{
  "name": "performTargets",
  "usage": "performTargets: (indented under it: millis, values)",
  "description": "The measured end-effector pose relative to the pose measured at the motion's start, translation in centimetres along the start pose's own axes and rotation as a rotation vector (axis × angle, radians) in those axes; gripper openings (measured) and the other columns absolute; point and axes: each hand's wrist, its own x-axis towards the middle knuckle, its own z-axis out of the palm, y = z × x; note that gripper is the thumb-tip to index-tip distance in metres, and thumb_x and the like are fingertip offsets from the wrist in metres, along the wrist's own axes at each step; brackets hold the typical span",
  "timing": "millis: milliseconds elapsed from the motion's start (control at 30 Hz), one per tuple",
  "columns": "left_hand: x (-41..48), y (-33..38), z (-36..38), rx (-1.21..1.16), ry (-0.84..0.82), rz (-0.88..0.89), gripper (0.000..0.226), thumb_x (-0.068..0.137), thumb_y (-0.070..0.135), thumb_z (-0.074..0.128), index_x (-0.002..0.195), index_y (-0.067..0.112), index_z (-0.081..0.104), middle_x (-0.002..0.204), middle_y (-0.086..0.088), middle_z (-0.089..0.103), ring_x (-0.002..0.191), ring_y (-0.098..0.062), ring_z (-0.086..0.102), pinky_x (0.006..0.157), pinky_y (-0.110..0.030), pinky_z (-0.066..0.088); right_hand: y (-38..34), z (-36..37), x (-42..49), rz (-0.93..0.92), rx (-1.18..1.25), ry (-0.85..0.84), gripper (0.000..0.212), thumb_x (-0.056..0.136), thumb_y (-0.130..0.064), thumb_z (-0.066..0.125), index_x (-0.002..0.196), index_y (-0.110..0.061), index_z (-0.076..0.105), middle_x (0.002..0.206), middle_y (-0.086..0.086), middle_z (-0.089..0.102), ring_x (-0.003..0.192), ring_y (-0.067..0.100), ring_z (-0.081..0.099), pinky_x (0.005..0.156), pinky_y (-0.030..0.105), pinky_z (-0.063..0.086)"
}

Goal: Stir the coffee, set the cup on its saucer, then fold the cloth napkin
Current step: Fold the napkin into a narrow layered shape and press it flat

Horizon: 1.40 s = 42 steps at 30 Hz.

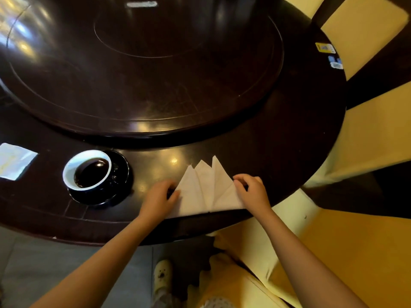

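A white cloth napkin [205,190] lies at the table's near edge, folded into three pointed peaks that aim away from me. My left hand [159,196] pinches its left corner with curled fingers. My right hand [252,188] pinches the right side of the napkin, fingertips bent onto the cloth. To the left, a cup [87,170] with a white inside holds dark coffee and stands on its black saucer [121,185]. No spoon shows.
A large dark lazy Susan [142,70] fills the middle of the round dark table [289,138]. A white paper packet [14,161] lies at far left. Small stickers [329,55] sit by the far right rim. Yellow-covered chairs [367,130] stand to the right.
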Motion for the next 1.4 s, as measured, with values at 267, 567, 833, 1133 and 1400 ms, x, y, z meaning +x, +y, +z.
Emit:
performTargets:
  millis: [267,567,833,1133,1400]
  values:
    - [4.0,2.9,2.1,-0.130,0.027,-0.134,0.019,0.090,0.022,0.055,0.104,0.013,0.063,0.098,-0.004,0.064,0.079,-0.010,0.052,0.065,-0.020,0.039,-2.9,4.2,2.8,0.003,-0.070,0.113,0.011,0.087,-0.028,0.058,0.091,-0.018,0.062,0.101,-0.002,0.062,0.103,0.017,0.044,0.085,0.030,0.028]
    - [4.3,2.7,2.8,-0.181,0.140,-0.076,0.013,0.088,0.023,0.057,0.096,0.016,0.065,0.093,0.002,0.058,0.083,-0.012,0.052,0.078,-0.029,0.046,-3.0,4.1,3.1,0.012,0.018,0.049,0.025,0.087,-0.032,0.057,0.110,-0.024,0.060,0.095,-0.006,0.055,0.098,0.010,0.037,0.086,0.030,0.028]
    - [5.5,2.8,4.3,-0.142,0.135,-0.007,0.014,0.087,0.022,0.059,0.096,0.014,0.065,0.093,0.002,0.057,0.085,-0.013,0.052,0.083,-0.036,0.048,-3.9,4.7,3.4,-0.024,0.178,0.097,0.008,0.084,-0.025,0.061,0.085,-0.018,0.063,0.084,-0.013,0.051,0.095,0.012,0.042,0.091,0.041,0.042]
    - [5.0,2.4,5.3,-0.072,0.200,0.071,0.014,0.087,0.018,0.059,0.100,0.013,0.059,0.101,-0.003,0.058,0.089,-0.011,0.046,0.082,-0.031,0.045,-3.8,6.7,2.8,-0.075,0.053,0.179,0.012,0.088,-0.024,0.057,0.092,-0.015,0.063,0.099,0.001,0.061,0.098,0.016,0.044,0.085,0.027,0.027]
    - [3.6,1.6,5.9,0.206,0.287,0.394,0.018,0.083,0.025,0.057,0.098,0.017,0.063,0.101,-0.006,0.060,0.096,-0.017,0.040,0.082,-0.029,0.030,-3.9,7.0,3.9,-0.063,-0.081,0.184,0.016,0.086,-0.034,0.058,0.089,-0.018,0.060,0.096,0.000,0.060,0.098,0.019,0.045,0.079,0.027,0.022]
